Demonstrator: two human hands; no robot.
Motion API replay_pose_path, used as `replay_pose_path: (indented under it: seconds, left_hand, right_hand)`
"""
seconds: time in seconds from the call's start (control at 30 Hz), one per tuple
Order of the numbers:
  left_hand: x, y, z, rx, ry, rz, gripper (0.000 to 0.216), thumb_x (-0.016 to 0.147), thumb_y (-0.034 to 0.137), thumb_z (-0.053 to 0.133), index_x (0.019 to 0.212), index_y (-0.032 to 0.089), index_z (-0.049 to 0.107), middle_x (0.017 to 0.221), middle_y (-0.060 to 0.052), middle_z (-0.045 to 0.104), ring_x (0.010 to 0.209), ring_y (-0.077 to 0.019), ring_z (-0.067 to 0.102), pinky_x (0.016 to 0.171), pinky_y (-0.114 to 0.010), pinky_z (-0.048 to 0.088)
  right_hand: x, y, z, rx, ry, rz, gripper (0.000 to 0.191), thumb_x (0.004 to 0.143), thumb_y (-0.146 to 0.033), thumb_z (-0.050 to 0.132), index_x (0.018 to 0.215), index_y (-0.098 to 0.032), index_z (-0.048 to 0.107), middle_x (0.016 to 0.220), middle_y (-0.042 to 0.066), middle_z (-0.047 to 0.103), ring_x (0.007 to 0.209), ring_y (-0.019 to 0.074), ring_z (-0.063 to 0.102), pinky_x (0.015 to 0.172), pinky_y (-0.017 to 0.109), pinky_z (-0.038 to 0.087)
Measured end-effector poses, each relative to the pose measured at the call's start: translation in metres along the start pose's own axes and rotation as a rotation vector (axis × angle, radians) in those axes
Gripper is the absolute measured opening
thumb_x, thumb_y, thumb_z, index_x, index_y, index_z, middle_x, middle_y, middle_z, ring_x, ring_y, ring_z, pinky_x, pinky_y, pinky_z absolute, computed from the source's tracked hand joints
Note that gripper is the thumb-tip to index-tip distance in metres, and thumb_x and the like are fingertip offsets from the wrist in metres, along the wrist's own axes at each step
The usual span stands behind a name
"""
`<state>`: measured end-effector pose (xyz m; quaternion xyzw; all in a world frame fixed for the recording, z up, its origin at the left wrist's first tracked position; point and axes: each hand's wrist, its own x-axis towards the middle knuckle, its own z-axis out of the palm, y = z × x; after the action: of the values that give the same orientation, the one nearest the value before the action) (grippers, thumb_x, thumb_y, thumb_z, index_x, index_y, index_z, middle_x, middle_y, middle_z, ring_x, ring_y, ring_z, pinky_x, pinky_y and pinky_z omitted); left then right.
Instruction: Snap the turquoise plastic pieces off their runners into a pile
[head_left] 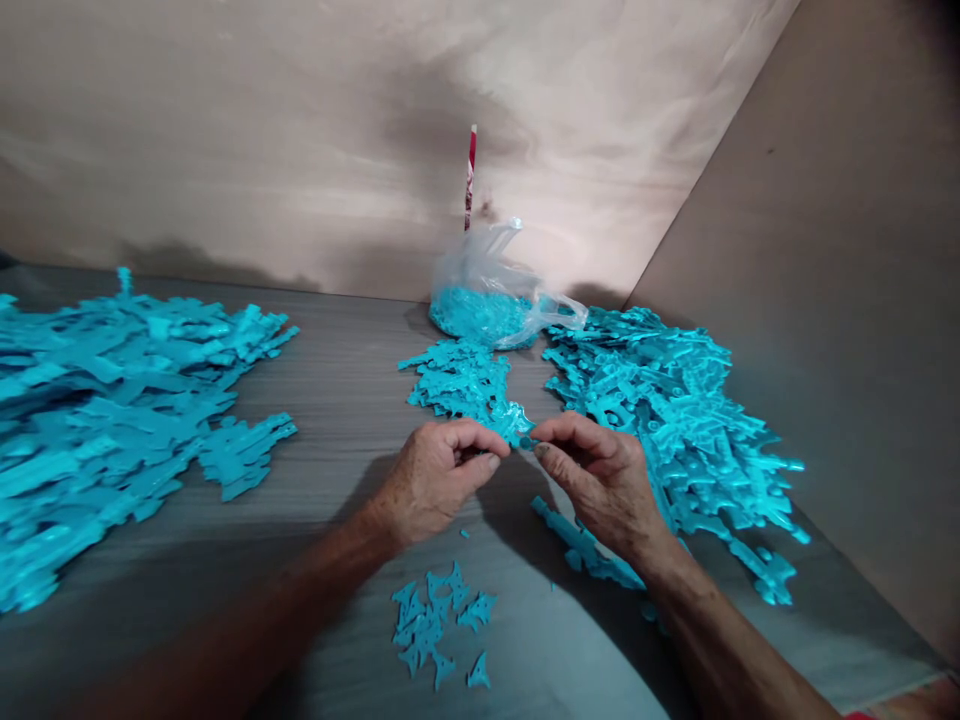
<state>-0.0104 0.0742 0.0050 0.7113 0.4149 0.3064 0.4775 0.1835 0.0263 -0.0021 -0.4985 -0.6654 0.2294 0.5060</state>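
The left hand (439, 480) and right hand (600, 480) both pinched one small blue piece (526, 441), one at each end, likely for a firm grip.

You have no text, label, brand, number or sign here that can be read. The thin red-and-white stick (470, 175) behind the clear plastic bag (487, 275) bears markings too blurred to read. No lettering is legible on the flat turquoise plastic pieces (465, 385).
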Motion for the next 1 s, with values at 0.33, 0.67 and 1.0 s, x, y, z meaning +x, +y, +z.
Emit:
replay_pose_path:
  seconds: [0.33, 0.67, 1.0]
  left_hand:
    - [-0.002, -0.001, 0.000, -0.078, -0.039, 0.011, 0.026, 0.072, 0.011, 0.056, 0.096, 0.019, 0.063, 0.077, 0.002, 0.064, 0.065, -0.0111, 0.055, 0.058, -0.022, 0.041]
    - [-0.002, -0.001, 0.002, -0.022, -0.036, -0.154, 0.038, 0.073, 0.018, 0.053, 0.106, 0.021, 0.071, 0.061, 0.003, 0.063, 0.050, -0.0112, 0.049, 0.047, -0.023, 0.034]
    - [-0.009, -0.006, 0.003, 0.077, -0.027, -0.112, 0.041, 0.075, 0.020, 0.054, 0.111, 0.026, 0.073, 0.068, 0.003, 0.069, 0.048, -0.0116, 0.049, 0.047, -0.024, 0.037]
  right_hand:
    - [0.000, 0.003, -0.003, 0.224, -0.112, 0.160, 0.010, 0.084, -0.023, 0.066, 0.089, -0.020, 0.074, 0.077, 0.001, 0.065, 0.071, 0.0144, 0.058, 0.064, 0.028, 0.044]
    - [-0.003, -0.006, 0.003, 0.228, -0.107, 0.194, 0.012, 0.076, -0.015, 0.066, 0.083, -0.020, 0.059, 0.072, -0.002, 0.061, 0.060, 0.0103, 0.054, 0.053, 0.022, 0.044]
    - [-0.005, -0.010, 0.008, -0.011, -0.036, 0.083, 0.008, 0.079, -0.015, 0.061, 0.084, -0.020, 0.058, 0.072, -0.001, 0.064, 0.059, 0.0115, 0.056, 0.055, 0.024, 0.045]
